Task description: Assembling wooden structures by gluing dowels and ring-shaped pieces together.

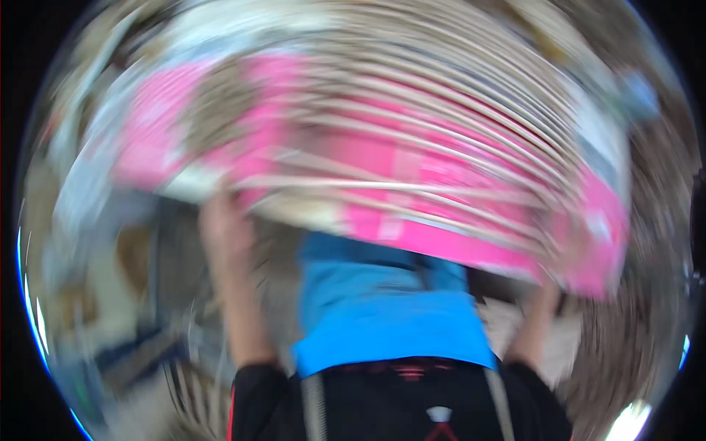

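Observation:
Motion blurs the whole head view. Many thin pale sticks [441, 136] lie side by side across a bright pink sheet [456, 246]. The nearest long stick [331, 184] runs from my left fingertips toward the right side. My left hand [226, 217] is at the sheet's near edge, its fingers closed at that stick's left end. At the sticks' right ends is my right hand [568, 250], its fingers too smeared to show whether they grip anything. A grey-brown clump [220, 103] rests on the sheet's left part; its kind is unclear.
Whitish sheeting [95, 169] shows around the pink surface on the left. My blue apron [397, 323] is close to the near edge. Blurred objects, including a dark blue one [140, 360], lie at lower left. Brown ground [625, 331] shows at right.

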The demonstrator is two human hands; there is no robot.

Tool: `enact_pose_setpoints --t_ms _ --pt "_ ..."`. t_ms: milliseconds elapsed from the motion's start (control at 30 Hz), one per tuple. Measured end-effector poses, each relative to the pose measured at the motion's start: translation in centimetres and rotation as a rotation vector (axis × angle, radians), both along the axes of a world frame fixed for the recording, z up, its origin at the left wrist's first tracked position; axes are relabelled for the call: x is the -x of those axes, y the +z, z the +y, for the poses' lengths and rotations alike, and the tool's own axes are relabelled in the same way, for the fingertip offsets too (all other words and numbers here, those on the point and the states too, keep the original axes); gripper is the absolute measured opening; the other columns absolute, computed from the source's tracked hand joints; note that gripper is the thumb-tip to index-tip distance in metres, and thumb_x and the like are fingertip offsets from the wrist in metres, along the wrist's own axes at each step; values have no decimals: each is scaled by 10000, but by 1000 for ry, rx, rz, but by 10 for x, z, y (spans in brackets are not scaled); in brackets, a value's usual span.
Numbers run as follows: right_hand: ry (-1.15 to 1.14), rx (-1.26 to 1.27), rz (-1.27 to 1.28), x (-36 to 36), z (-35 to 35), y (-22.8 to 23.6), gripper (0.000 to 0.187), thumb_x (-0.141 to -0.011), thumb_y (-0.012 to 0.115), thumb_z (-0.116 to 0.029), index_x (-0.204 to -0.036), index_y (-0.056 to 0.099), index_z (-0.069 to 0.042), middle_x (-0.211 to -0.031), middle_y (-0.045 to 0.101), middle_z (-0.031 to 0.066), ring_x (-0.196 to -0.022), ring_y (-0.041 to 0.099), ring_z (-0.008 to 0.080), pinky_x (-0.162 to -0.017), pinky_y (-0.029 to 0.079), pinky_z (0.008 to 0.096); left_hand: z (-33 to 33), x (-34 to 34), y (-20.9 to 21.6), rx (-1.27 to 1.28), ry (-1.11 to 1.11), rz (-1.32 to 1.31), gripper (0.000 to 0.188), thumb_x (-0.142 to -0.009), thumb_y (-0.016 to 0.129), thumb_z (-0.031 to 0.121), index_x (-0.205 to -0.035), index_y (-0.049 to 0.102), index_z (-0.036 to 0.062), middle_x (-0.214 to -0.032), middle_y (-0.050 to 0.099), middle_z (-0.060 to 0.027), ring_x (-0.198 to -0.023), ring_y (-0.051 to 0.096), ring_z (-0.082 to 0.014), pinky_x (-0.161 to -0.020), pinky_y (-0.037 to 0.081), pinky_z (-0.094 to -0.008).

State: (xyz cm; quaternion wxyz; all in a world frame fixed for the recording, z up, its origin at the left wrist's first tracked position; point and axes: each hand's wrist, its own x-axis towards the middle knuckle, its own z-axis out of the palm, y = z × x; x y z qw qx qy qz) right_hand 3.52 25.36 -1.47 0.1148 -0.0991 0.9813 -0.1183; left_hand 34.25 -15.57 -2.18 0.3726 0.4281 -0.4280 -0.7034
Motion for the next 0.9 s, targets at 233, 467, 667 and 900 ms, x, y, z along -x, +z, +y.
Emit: enact_pose_setpoints --t_ms 233,467,667,900 --pt "523 453 21 -2 -141 -83 323 -1022 598 -98 -1313 678 20 -1276 724 114 -1221 665 276 -1054 538 418 16 13 5 -5 112 170 333 -1097 575 321 -1198 745 54 -994 708 -1 -876 652 -98 -792 544 -263" --pt "425 664 228 91 -110 -130 340 -1022 605 -100 -1333 666 21 -1287 720 115 -1229 662 285 -1064 537 414 24 17 -4 66 76 162 350 -1089 589 379 -1200 745 86 -971 708 38 -853 637 -56 -808 534 -248" --pt "214 709 453 200 -13 -151 355 -1021 610 -101 -1351 655 22 -1296 716 116 -1236 659 292 -1073 536 411 28 23 -1 61 99 170 359 -1084 597 394 -1178 755 86 -955 707 39 -856 640 -59 -800 533 -252" --pt "-148 546 844 262 247 -53 374 -1020 617 -103 -1371 643 24 -1307 712 117 -1244 656 301 -1084 535 407 23 17 1 83 110 136 297 -1083 602 293 -1193 747 58 -1108 756 -33 -971 674 -107 -862 548 -286"
